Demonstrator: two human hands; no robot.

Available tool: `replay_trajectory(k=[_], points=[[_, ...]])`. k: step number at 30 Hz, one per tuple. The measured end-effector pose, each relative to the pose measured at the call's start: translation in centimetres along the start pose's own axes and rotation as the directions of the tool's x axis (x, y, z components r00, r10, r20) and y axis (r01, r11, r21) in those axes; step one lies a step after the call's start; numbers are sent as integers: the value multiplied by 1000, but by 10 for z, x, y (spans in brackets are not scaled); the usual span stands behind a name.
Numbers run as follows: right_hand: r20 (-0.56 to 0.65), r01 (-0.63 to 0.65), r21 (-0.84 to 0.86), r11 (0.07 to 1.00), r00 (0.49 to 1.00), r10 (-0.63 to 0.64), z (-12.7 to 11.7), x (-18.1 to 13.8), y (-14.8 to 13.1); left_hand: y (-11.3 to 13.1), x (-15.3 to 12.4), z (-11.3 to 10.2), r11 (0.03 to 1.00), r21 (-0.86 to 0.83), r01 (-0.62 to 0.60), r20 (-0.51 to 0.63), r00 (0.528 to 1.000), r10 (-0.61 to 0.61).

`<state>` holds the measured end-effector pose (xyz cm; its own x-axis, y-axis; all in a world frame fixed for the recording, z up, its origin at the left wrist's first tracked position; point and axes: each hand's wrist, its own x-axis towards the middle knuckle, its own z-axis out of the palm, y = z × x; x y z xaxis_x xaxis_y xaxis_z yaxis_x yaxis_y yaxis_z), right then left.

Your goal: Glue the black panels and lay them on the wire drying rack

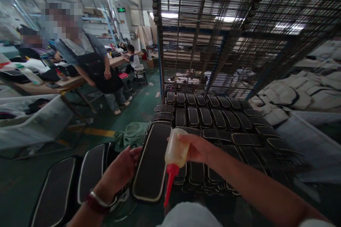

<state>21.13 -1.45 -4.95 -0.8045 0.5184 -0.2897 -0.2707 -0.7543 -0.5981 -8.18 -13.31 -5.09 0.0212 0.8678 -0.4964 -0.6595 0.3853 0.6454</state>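
My left hand (121, 172) grips the left edge of a long black panel (153, 163) with a pale rim, holding it flat in front of me. My right hand (197, 149) is closed around a translucent squeeze bottle (176, 150) with a red nozzle, tipped downward so the nozzle tip hangs near the panel's lower right edge. A bracelet circles my left wrist.
Several more black panels (213, 117) lie in rows on a wire rack ahead, with stacked wire shelves (226, 25) above. Similar panels (57, 191) sit at lower left. A person in an apron (93, 64) stands at a wooden table (53, 85) to the left; another sits farther back. White pieces (295, 95) pile at right.
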Motion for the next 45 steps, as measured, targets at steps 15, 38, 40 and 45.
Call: replay_trajectory(k=[15, 38, 40, 45], points=[[-162, 400, -320, 859, 870, -465, 9, -35, -48, 25, -4, 31, 890, 449, -83, 105, 994, 40], [-190, 559, -584, 589, 611, -768, 33, -39, -73, 31, -15, 10, 843, 536, 39, 109, 987, -115], [-229, 562, -577, 593, 586, -778, 32, -36, -69, 31, -14, 11, 840, 539, 60, 85, 989, -125], [-311, 551, -527, 647, 583, -750, 26, -33, -57, 30, -11, 15, 861, 506, 56, 73, 992, -107]])
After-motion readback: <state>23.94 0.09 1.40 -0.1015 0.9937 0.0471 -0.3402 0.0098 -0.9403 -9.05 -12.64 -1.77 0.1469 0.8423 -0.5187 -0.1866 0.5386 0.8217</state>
